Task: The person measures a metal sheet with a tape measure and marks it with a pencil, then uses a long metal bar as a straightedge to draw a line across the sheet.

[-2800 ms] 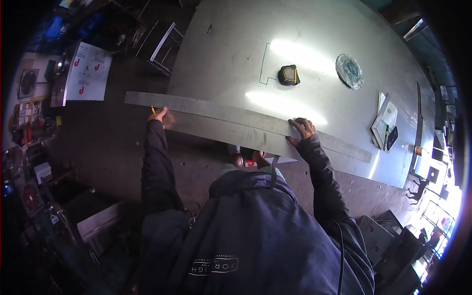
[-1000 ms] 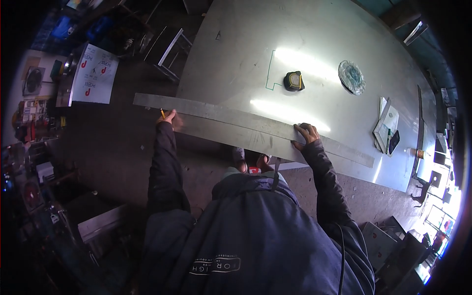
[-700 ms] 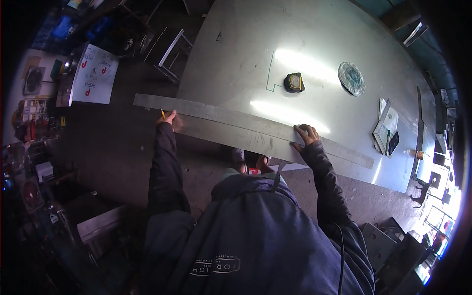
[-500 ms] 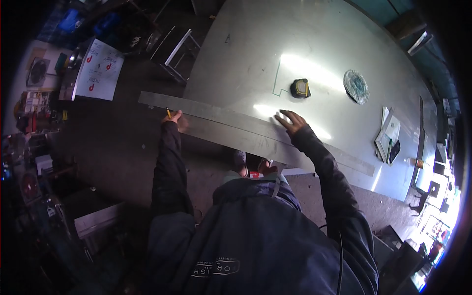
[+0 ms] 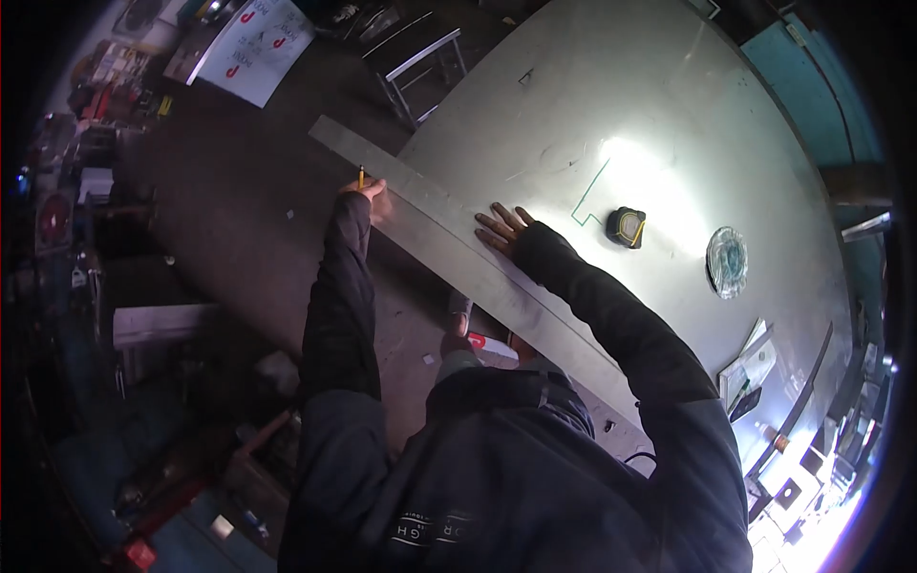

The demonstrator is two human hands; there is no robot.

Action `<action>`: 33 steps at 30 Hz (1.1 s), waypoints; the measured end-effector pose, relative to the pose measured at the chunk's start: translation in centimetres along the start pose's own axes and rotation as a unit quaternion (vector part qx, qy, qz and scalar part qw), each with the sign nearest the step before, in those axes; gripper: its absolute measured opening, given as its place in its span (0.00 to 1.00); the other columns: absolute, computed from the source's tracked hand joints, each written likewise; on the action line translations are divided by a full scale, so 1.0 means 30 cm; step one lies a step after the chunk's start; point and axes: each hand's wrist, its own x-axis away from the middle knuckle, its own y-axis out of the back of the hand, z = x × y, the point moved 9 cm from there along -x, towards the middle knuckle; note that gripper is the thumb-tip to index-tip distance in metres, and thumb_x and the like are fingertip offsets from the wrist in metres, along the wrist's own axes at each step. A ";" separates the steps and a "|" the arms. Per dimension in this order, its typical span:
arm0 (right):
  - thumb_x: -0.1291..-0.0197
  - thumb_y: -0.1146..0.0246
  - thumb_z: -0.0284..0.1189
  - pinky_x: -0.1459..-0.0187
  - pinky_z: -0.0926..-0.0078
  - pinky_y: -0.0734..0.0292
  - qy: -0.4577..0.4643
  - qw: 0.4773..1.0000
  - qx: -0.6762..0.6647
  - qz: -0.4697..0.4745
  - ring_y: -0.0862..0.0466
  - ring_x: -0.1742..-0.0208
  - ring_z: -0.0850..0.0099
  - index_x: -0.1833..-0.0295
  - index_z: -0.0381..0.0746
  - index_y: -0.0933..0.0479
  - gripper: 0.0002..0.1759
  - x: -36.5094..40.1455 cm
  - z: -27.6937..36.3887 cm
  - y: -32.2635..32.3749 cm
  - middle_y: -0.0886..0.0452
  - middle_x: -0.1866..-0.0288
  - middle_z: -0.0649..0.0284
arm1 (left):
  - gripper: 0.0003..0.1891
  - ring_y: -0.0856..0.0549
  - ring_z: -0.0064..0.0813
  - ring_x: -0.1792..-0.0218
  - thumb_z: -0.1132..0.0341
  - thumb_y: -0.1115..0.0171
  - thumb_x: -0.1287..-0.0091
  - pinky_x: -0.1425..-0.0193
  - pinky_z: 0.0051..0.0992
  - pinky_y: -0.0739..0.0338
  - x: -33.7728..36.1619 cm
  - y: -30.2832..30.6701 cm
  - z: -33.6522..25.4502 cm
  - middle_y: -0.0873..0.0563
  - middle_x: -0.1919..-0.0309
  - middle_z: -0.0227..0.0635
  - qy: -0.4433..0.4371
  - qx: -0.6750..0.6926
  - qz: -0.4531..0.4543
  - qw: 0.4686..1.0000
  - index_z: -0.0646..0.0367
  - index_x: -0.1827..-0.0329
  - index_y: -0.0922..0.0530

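A long flat metal strip (image 5: pixel 420 191) lies along the near edge of the metal-topped table (image 5: pixel 535 124), its far-left end jutting past the corner. At the strip's near edge, my left hand (image 5: pixel 376 191) is closed around a thin yellow pencil (image 5: pixel 362 176) that points up; part of this hand is blurred. My right hand (image 5: pixel 503 229) rests palm down with spread fingers at the strip's table-side edge. To its right sits a black and yellow tape measure (image 5: pixel 626 227), beside a green line (image 5: pixel 590 191) drawn on the metal.
Farther right on the table are a roll of clear wrap (image 5: pixel 727 262) and papers (image 5: pixel 749 368) with a dark device. A metal-framed stand (image 5: pixel 425 67) is beyond the left corner, near a white printed panel (image 5: pixel 254 48). Shelving and clutter line the left side.
My right hand has slid left along the strip, nearer my left hand, and lies flatter. The view has turned, so the table and strip appear more tilted. The pencil stays in my left hand.
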 end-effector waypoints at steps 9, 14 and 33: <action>0.47 0.38 0.30 0.26 0.54 0.51 0.027 0.997 0.028 0.065 0.48 0.23 0.58 0.25 0.48 0.51 0.45 -0.011 0.033 0.018 0.53 0.22 0.64 | 0.20 0.14 0.39 0.67 0.49 0.44 0.33 0.61 0.34 0.20 0.069 0.122 -0.096 0.13 0.69 0.40 -0.329 -0.131 -0.283 0.892 0.59 0.63 0.16; 0.53 0.31 0.32 0.25 0.55 0.54 0.024 0.995 0.054 0.074 0.49 0.23 0.58 0.24 0.50 0.53 0.52 -0.017 0.030 -0.021 0.56 0.21 0.63 | 0.22 0.14 0.39 0.66 0.49 0.47 0.32 0.61 0.32 0.22 0.396 0.158 -0.162 0.13 0.74 0.39 -0.322 -0.132 -0.349 0.870 0.60 0.67 0.15; 0.56 0.31 0.30 0.26 0.54 0.53 0.046 0.998 0.024 -0.025 0.45 0.25 0.56 0.25 0.50 0.52 0.53 -0.013 0.019 -0.019 0.54 0.22 0.63 | 0.20 0.16 0.52 0.61 0.59 0.44 0.35 0.57 0.39 0.21 0.457 -0.163 -0.158 0.17 0.61 0.55 -0.402 -0.334 -0.287 0.803 0.64 0.45 0.23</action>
